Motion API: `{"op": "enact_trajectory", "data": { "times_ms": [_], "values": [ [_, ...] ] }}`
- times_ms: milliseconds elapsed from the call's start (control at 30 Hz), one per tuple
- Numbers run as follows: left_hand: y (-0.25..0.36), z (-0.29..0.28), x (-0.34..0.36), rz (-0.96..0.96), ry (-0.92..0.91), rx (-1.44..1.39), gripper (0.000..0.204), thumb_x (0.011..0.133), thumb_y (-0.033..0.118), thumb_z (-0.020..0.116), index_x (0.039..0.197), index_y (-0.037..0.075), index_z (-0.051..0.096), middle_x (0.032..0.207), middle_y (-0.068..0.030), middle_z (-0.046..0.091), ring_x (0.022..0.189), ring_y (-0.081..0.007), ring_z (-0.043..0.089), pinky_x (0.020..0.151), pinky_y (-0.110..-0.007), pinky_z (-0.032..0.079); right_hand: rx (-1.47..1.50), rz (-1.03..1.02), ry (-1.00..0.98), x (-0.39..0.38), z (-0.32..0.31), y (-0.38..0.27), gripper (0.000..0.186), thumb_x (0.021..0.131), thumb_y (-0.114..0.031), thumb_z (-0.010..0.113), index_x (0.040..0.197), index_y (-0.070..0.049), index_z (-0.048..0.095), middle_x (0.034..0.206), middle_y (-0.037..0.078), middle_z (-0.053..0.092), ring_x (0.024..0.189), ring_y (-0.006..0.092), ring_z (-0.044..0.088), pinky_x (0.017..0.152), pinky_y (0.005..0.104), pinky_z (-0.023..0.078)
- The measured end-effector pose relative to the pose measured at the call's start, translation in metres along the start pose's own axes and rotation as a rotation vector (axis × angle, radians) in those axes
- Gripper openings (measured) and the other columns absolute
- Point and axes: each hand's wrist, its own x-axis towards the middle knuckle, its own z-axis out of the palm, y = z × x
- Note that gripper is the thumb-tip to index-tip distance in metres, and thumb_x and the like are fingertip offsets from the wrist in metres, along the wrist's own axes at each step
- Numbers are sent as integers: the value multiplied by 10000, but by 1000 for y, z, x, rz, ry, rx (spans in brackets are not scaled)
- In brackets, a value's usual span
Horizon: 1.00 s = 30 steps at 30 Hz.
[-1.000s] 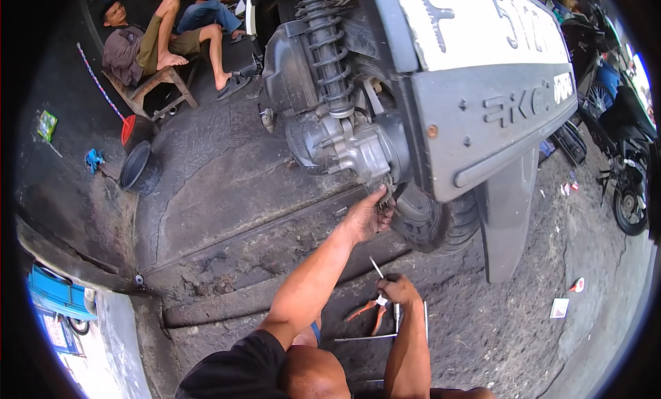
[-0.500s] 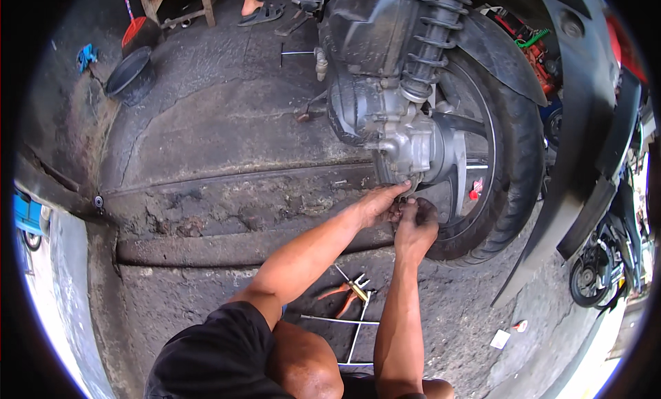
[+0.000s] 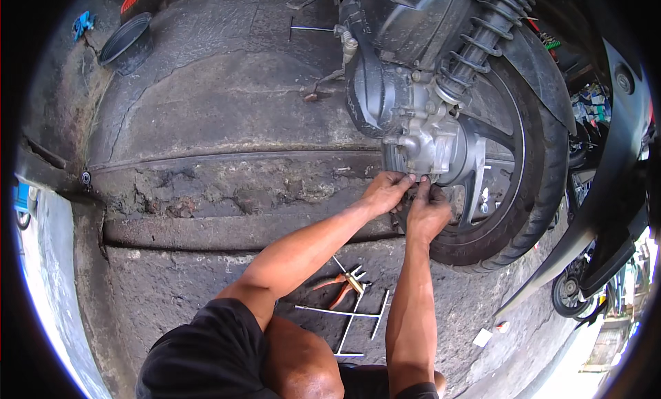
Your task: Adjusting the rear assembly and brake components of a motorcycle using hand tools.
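Note:
My left hand (image 3: 387, 195) and my right hand (image 3: 427, 213) meet at the lower edge of a scooter's silver gear housing (image 3: 428, 143), fingertips pinching a small part too hidden to make out. The rear wheel (image 3: 540, 172) stands just right of them, below a coil-spring shock absorber (image 3: 483, 39). On the rough floor below my arms lie orange-handled pliers (image 3: 337, 296), a screwdriver (image 3: 354, 282) and several metal T-handle wrenches (image 3: 381, 313).
A black basin (image 3: 127, 44) and a blue rag (image 3: 83, 24) are at the upper left. A concrete ledge (image 3: 172, 230) crosses the floor. The scooter's detached-looking dark bodywork (image 3: 606, 192) hangs at right, with another motorcycle wheel (image 3: 568, 296) beyond.
My right hand rose from the tools to join my left at the housing, and the screwdriver it held now lies on the pliers. The view tilted down, taking the seated people mostly out of sight.

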Motion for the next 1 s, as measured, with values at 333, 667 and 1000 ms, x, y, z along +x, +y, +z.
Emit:
{"op": "enact_trajectory", "data": {
  "times_ms": [333, 667, 1000],
  "values": [
    [-13, -10, 30, 153, 280, 30, 295, 903, 279, 673, 981, -2, 715, 684, 12, 571, 579, -87, 481, 506, -287, 385, -46, -71, -107, 8, -5, -1, 345, 900, -268, 678, 843, 71, 714, 727, 238, 685, 650, 374, 675, 623, 439, 488],
    [-6, -19, 24, 43, 174, -64, 231, 920, 258, 682, 929, 27, 698, 617, 34, 495, 511, -71, 414, 465, -272, 346, -15, -66, -138, 12, -11, -2, 362, 899, -278, 689, 808, 72, 702, 670, 220, 669, 601, 330, 656, 601, 425, 468],
    [-5, -5, 20, -26, 76, -272, 222, 941, 250, 643, 1037, 51, 669, 839, -8, 618, 649, -84, 538, 564, -257, 459, -1, -54, -100, 7, -6, -5, 352, 898, -276, 674, 792, 58, 697, 668, 226, 652, 590, 354, 641, 591, 432, 461]
  ]
}}
